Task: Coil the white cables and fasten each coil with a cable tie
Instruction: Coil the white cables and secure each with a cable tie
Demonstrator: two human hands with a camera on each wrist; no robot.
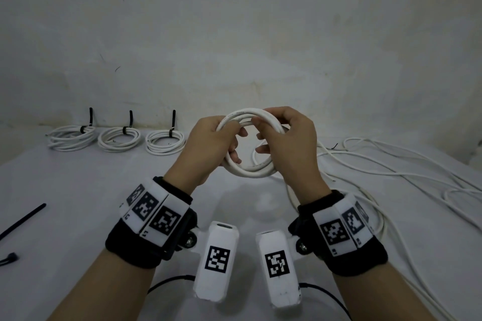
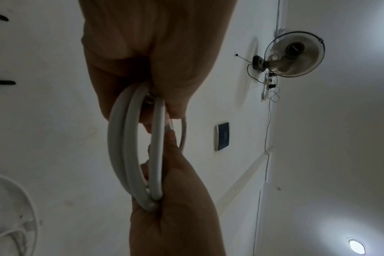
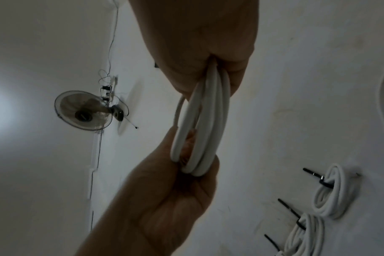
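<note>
Above the middle of the table I hold a white cable coil of several loops between both hands. My left hand grips its left side, fingers curled through the ring. On the right side my right hand grips the loops, thumb on top. In the left wrist view the coil runs from my left hand down to my right hand. The right wrist view shows the coil between my right hand and my left hand. A cable tail trails off to the right.
Three tied coils lie in a row at the back left, each with a black tie standing up. Loose white cables sprawl over the right of the white table. Black cable ties lie at the left edge.
</note>
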